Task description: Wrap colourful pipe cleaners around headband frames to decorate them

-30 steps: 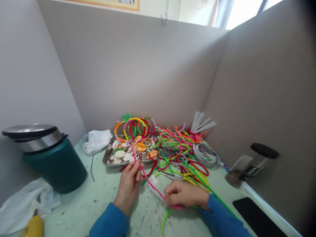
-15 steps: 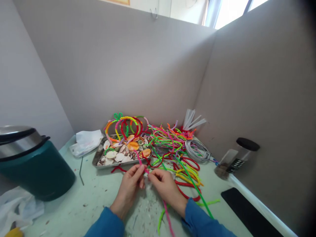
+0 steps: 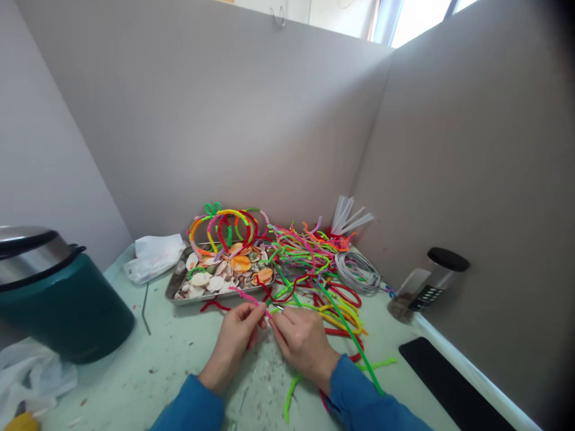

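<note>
Cut off at the left frame edge: green bin (image 3: 54, 299) and white bag (image 3: 31, 377). Hard to make out among the tangle of pipe cleaners (image 3: 314, 269): single strands. Hidden behind the right hand (image 3: 303, 341): most of the pink pipe cleaner (image 3: 246, 296), only a short end showing just in front of the shell tray (image 3: 173, 293). Pinched between fingertips of both hands, left hand (image 3: 236, 338) and right touching there, near the tray's front rim. Both closed on that 1 strand.
</note>
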A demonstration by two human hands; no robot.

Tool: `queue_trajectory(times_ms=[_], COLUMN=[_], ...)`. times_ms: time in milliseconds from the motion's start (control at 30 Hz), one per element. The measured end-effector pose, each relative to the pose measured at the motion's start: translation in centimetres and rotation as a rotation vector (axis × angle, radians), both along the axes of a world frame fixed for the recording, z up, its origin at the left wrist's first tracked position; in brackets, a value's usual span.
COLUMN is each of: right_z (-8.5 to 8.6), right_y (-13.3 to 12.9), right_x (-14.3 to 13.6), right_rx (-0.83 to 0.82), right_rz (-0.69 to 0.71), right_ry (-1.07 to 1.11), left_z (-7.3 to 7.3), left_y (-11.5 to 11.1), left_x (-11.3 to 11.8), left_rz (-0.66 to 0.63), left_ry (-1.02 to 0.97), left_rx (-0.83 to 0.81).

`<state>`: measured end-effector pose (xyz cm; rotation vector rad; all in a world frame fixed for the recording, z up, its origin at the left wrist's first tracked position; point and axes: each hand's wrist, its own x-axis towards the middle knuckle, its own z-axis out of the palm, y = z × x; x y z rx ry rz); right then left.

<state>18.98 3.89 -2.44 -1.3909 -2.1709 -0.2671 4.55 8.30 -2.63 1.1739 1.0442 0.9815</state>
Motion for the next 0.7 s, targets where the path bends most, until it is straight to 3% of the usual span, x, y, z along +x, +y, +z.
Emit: queue_trajectory(times_ms=[133, 233, 300, 400, 533, 600, 700], right_z=[-0.1, -0.1, -0.1, 0.0, -0.1, -0.2, -0.2], right_y=[-0.1, 0.2, 0.5, 1.1, 1.3, 1.2, 1.1], right_x=[0.1, -0.2, -0.3, -0.2, 0.2, 0.3, 0.0], right_rx=[-0.031, -0.154, -0.315, -0.71, -1.295, -1.421, -1.38], right_rz=[0.019, 0.043, 0.043, 0.088, 0.393, 0.526, 0.541], right_ry=[0.062, 0.313, 0.589, 1.086, 1.614, 1.732, 1.691], left_z=[0.0, -0.1, -0.3, -0.2, 0.5, 0.9, 1.0], left_y=[0.0, 0.0, 0.1, 0.0, -0.5, -0.6, -0.5], left_x=[-0.1, -0.3, -0.4, -0.4, -0.4, -0.5, -0.7], left_rz=[0.003, -0.06, -0.107, -0.131, -0.127, -0.136, -0.137], left_ry=[-0.006, -0.072, -0.108, -0.121, -0.179, -0.221, -0.204], left_rx=[-0.033, -0.052, -0.055, -0.025, 0.041, 0.038, 0.039])
